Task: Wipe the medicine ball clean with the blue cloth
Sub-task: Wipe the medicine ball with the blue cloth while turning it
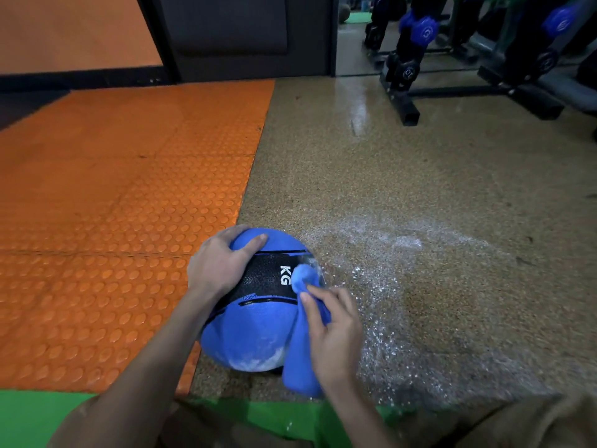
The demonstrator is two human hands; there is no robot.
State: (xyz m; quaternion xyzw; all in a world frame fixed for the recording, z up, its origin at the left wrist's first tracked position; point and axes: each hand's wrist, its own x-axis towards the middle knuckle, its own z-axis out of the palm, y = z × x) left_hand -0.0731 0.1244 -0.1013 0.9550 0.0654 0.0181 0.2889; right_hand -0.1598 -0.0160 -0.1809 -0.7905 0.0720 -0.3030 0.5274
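A blue medicine ball [255,331] with a black band marked "KG" rests on the speckled floor, just right of the orange mat. My left hand [219,263] lies over its upper left side, fingers spread on the blue top and black band. My right hand [332,331] grips the blue cloth [302,350], whose bunched end presses on the ball's right side beside the "KG" letters. The rest of the cloth hangs down below my hand. White dusty marks show on the ball's lower part.
An orange studded mat [122,221] covers the floor to the left. White powder [387,286] is scattered on the speckled floor right of the ball. A dumbbell rack [452,59] stands at the back right. A green mat [32,415] lies at the near edge.
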